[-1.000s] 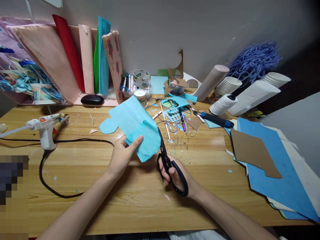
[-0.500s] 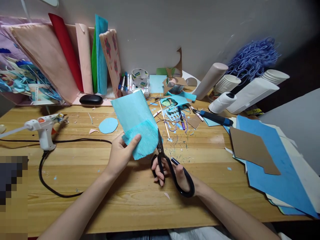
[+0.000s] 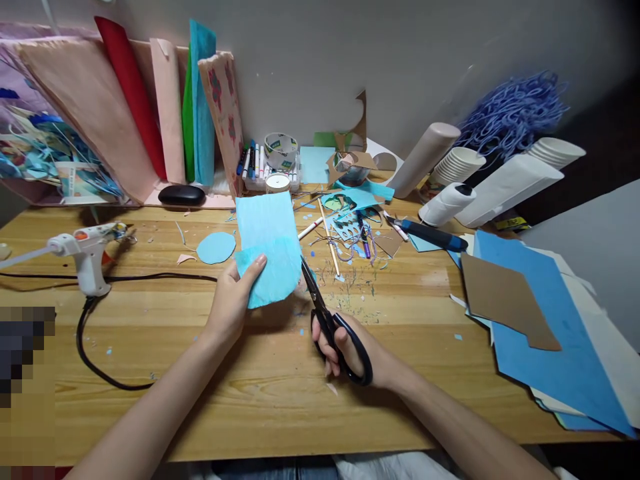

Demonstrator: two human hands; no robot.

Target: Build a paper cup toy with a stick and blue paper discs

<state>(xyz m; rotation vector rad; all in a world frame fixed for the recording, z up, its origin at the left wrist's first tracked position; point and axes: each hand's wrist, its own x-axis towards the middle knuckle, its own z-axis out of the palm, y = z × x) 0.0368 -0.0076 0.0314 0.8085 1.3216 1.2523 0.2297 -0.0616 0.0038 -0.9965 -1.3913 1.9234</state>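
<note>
My left hand [image 3: 235, 287] pinches a light blue crepe paper piece [image 3: 270, 230] by its lower left, thumb on top. The paper's lower part is doubled with a brighter turquoise layer, and its bottom right corner is cut round. In my right hand [image 3: 350, 347] are black-handled scissors [image 3: 325, 320], fingers through the loops. Their blades look closed or nearly so, with the tips at the paper's right edge. A light blue paper disc [image 3: 216, 247] lies on the table left of the paper.
A white glue gun [image 3: 93, 257] stands at left, its black cord [image 3: 100, 373] looping over the table. Paper scraps, a wooden stick [image 3: 329, 240] and a blue-black cutter [image 3: 430, 233] lie behind. Blue and brown sheets [image 3: 505, 300] are stacked right; paper cups [image 3: 457, 167] stand at the back.
The paper has turned more upright and its face now catches more light. The scissors have closed and shifted a little down and away from the paper's edge.
</note>
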